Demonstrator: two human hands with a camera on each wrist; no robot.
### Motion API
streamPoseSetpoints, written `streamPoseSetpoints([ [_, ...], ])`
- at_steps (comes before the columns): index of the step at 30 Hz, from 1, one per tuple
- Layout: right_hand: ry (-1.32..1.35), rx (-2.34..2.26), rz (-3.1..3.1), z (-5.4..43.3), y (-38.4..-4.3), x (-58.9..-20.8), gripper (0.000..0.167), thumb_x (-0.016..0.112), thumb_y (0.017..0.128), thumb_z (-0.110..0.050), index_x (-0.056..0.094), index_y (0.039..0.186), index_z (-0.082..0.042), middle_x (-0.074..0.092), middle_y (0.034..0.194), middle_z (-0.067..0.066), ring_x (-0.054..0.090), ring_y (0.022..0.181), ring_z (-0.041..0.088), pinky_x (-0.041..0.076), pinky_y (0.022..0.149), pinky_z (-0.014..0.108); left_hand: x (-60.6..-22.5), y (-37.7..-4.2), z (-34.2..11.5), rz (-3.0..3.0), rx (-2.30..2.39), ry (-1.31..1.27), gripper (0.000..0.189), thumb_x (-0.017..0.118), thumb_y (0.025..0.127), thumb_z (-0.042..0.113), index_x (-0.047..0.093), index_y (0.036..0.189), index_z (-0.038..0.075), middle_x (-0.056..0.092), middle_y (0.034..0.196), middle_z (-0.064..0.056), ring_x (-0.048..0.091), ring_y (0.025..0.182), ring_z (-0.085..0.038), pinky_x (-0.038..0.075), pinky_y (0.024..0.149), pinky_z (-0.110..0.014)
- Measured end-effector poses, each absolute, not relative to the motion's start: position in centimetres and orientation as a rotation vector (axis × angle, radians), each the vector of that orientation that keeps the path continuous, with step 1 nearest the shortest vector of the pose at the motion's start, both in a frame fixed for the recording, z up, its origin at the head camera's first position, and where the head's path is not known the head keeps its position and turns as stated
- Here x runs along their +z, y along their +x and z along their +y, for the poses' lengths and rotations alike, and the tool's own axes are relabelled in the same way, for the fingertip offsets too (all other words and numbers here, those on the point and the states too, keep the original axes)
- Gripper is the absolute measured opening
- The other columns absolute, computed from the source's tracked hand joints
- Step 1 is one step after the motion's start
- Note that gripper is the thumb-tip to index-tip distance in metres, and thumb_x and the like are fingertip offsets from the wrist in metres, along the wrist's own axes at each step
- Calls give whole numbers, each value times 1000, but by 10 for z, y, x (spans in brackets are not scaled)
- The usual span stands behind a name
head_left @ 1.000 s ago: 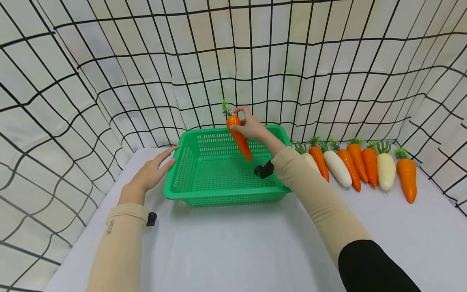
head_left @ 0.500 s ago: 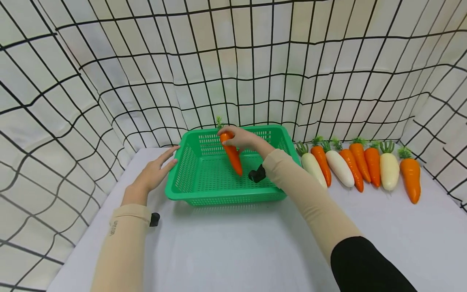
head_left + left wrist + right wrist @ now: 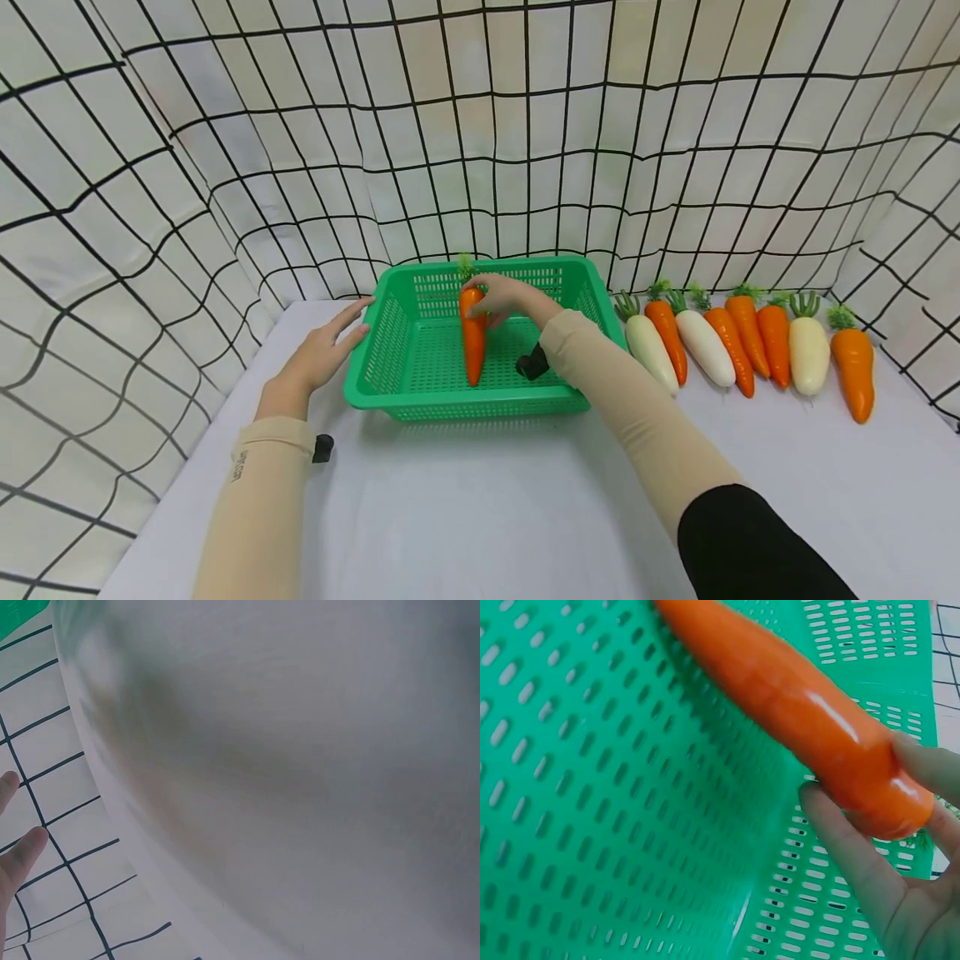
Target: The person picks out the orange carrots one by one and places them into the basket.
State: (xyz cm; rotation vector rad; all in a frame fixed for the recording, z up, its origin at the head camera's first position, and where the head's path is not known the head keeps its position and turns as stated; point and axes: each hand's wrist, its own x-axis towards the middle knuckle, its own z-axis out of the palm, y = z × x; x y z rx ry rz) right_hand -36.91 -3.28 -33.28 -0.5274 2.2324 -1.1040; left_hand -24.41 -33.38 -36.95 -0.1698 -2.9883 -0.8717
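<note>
Inside the green basket, my right hand holds an orange carrot by its thick top end, thumb and fingers around it. The carrot's tip points toward the basket's near side, and its leafy green top pokes out past the hand. In the right wrist view the carrot lies close over the perforated floor; whether it touches cannot be told. My left hand has its fingers extended, with fingertips at the basket's left rim. Only fingertips of it show in the left wrist view.
To the right of the basket, several carrots and white radishes lie in a row on the white table. A black grid net over white cloth stands behind and at both sides.
My right hand has lowered the carrot into the basket and turned it from slanted to nearly straight toward the near side. The left hand stays at the rim.
</note>
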Motion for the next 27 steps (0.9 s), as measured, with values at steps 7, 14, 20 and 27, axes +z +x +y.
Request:
streamPoseSetpoints([
  [7, -563, -817, 2333, -34, -367, -335, 68, 71, 99, -16, 38, 158, -16, 50, 140, 19, 65, 109, 33, 56, 93, 45, -367, -244, -334, -2976, -877, -175, 64, 36, 109, 55, 21, 166, 28, 27, 165, -21, 30, 143, -56, 27, 108, -76],
  [14, -577, -698, 2372, -37, -364, -340, 68, 71, 99, -22, 37, 159, -17, 51, 139, 17, 65, 102, 31, 55, 91, 45, -367, -243, -334, -2971, -891, -174, 64, 38, 108, 54, 24, 165, 28, 28, 164, -23, 30, 143, -57, 28, 108, -76],
  [20, -583, -625, 2384, -38, -366, -343, 66, 71, 100, -24, 40, 158, -18, 47, 144, 17, 66, 100, 29, 55, 87, 43, -367, -243, -335, -2964, -890, -170, 64, 39, 108, 55, 25, 165, 29, 29, 164, -23, 30, 143, -56, 29, 107, -76],
  [27, -547, -594, 2379, -39, -369, -346, 68, 71, 99, -26, 38, 158, -19, 45, 148, 17, 65, 104, 31, 54, 91, 45, -367, -243, -336, -2961, -884, -182, 64, 40, 108, 54, 26, 164, 28, 32, 163, -20, 32, 143, -54, 30, 107, -75],
])
